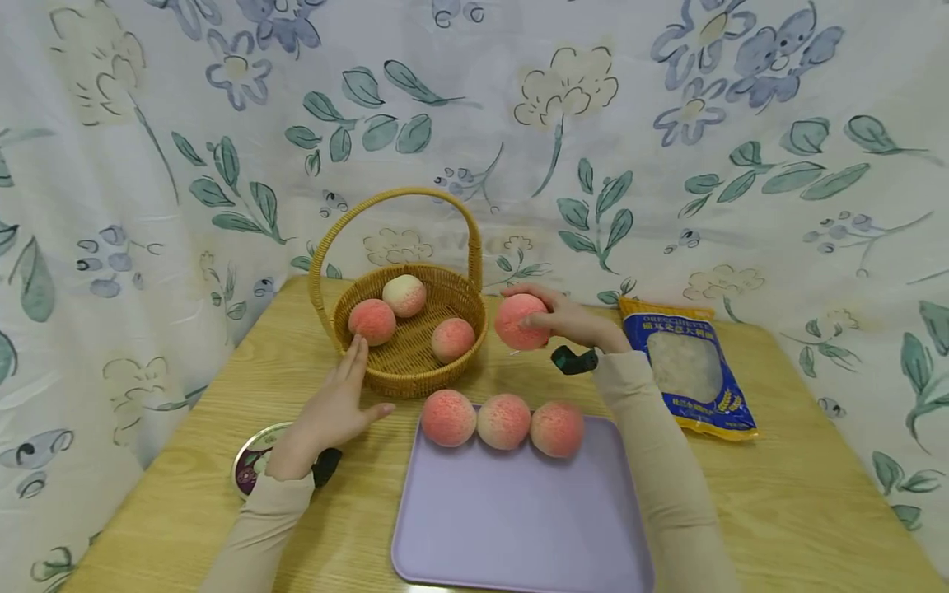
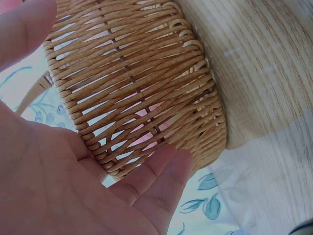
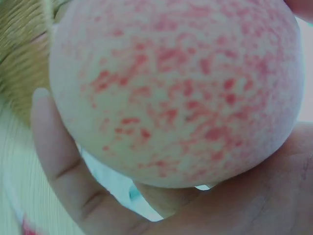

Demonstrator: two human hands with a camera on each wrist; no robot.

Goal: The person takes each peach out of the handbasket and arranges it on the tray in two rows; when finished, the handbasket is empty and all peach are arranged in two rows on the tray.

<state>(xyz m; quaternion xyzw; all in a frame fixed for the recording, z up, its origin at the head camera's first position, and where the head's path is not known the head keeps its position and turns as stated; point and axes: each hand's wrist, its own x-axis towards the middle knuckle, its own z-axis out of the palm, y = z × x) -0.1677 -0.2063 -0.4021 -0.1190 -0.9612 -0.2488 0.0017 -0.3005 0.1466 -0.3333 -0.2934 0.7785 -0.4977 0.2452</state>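
Note:
My right hand (image 1: 574, 319) grips a pink peach (image 1: 521, 322) just right of the wicker basket (image 1: 415, 384); the right wrist view shows fingers curled around the peach's speckled side. With fingers nearly straight, my left hand (image 1: 329, 420) rests at the basket's front left side, fingertips at the woven wall (image 2: 142, 83) in the left wrist view. Inside the basket lie a red peach (image 1: 372, 322), a paler peach (image 1: 404, 296) and a pink peach (image 1: 453, 340). Three more peaches (image 1: 504, 422) sit in a row along the far edge of the purple tray (image 1: 519, 519).
The basket's tall handle (image 1: 404, 193) arches over it. A blue and yellow bag of pasta (image 1: 689, 366) lies at the right, beyond my right forearm. Partly under my left wrist is a round tin-like object (image 1: 248, 463). A floral cloth hangs behind the wooden table (image 1: 801, 494).

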